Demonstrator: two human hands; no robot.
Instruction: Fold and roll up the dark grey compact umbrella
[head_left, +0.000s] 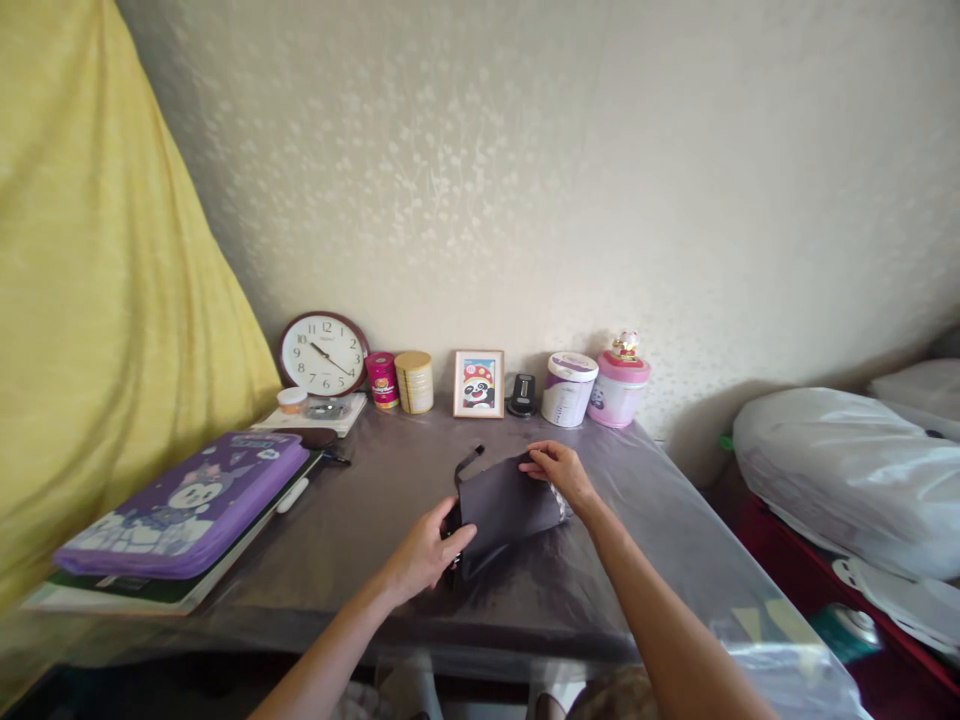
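Fabric, or something close to it: that's the best guess for the dark grey strapped piece [502, 520] this person has up off the table [330, 540], nearer to them than the panda picture frame [479, 384]. Can't tell exactly what it is, tbh.

Left hand [431, 545] is partly curled round the left edge, thumb flat on the front face and fingers tucked behind, probably to steady it. Right hand [559, 472] is mostly closed, thumb and fingertips pinching the top edge, which looks like a way to keep the panel spread and tilted up. Loose black strap [469, 460] pokes out past the upper left corner, and neither hand has it.

Rest of the stuff is well out of the way, which I'd guess is for elbow room. Left of the frame there's a yellow tin [414, 382], then a pink tin [383, 380], then a round clock [325, 353] leaning back, likely because it has no stand. Right of it, a purple-and-white tub [570, 392] and a pink tub [618, 393], its flat lid making a handy perch for a lucky cat figurine [625, 346].
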